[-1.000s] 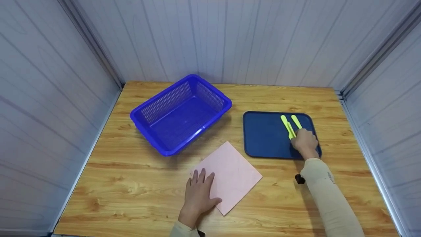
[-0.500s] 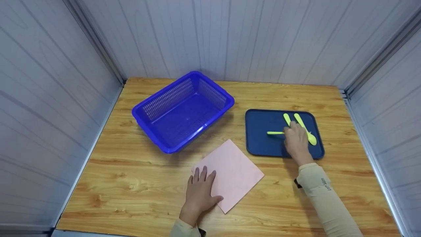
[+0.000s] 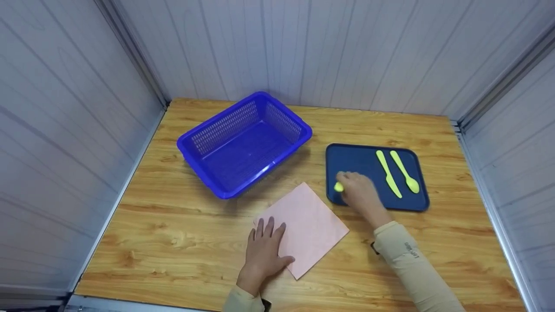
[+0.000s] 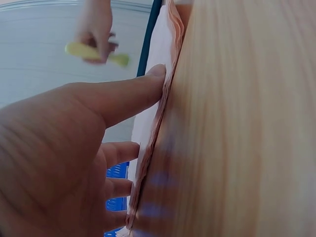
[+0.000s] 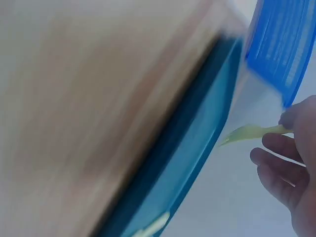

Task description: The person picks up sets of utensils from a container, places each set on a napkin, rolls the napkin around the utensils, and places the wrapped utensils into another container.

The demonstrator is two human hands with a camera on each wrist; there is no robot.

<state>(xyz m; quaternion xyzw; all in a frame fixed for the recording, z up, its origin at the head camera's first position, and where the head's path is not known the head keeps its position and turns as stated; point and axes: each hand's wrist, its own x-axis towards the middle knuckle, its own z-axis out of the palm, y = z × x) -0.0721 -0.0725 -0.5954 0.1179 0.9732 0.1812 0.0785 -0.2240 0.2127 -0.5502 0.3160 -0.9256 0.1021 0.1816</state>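
My left hand (image 3: 261, 255) rests, fingers spread, on the left edge of a square pink napkin (image 3: 310, 232). In the left wrist view, the napkin's layered edge (image 4: 160, 111) runs beside my thumb and fingertips. My right hand (image 3: 360, 193) pinches a yellow-green plastic fork (image 5: 252, 132) above the left part of the dark blue tray (image 3: 355, 158). The fork's widened head sticks out past my fingers in the right wrist view; in the head view my hand hides most of it. A matching knife (image 3: 389, 175) and spoon (image 3: 405, 173) lie side by side on the tray's right half.
A blue plastic basket (image 3: 232, 195) with slotted sides stands at the back left, turned at an angle, with nothing inside. Everything is on a wood-grain table (image 3: 173, 242). Pale panelled walls (image 3: 303, 52) enclose the back and both sides.
My right hand has picked up the fork from beside the knife and carried it left across the tray. Knife and spoon are now uncovered. My left hand stays on the napkin.
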